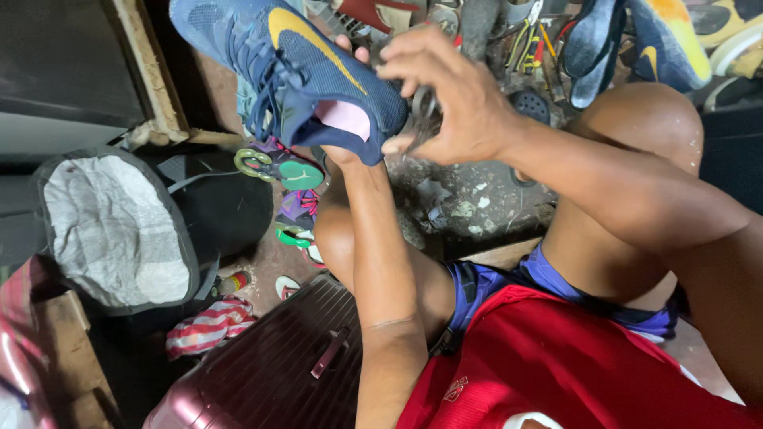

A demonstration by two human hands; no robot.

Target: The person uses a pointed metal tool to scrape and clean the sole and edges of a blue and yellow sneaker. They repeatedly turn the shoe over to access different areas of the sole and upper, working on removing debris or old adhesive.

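Overhead, then, line by line:
Shoe: a navy mesh sports shoe with a yellow curved stripe and pink lining (302, 71) is held up above the knees, toe toward the upper left, laces hanging loose.
Left hand: the left hand (343, 151) reaches up from beneath the heel; its grip is mostly hidden by the shoe, only fingertips show above the collar, so how tightly it closes I cannot tell.
Right hand: the right hand (453, 99) is at the heel, fingers curled on a small dark metal tool (423, 107) pressed against the shoe's back edge.
Around: a dark red ribbed hard suitcase (270, 373) lies below left; a grey quilted bag lined in black (111, 230) sits farther left; small purple and green shoes (290, 171) lie on the floor under the held shoe.
Behind: insoles, soles and hand tools crowd the top edge.
Room: bare, dusty floor (469, 199) shows between the knees.
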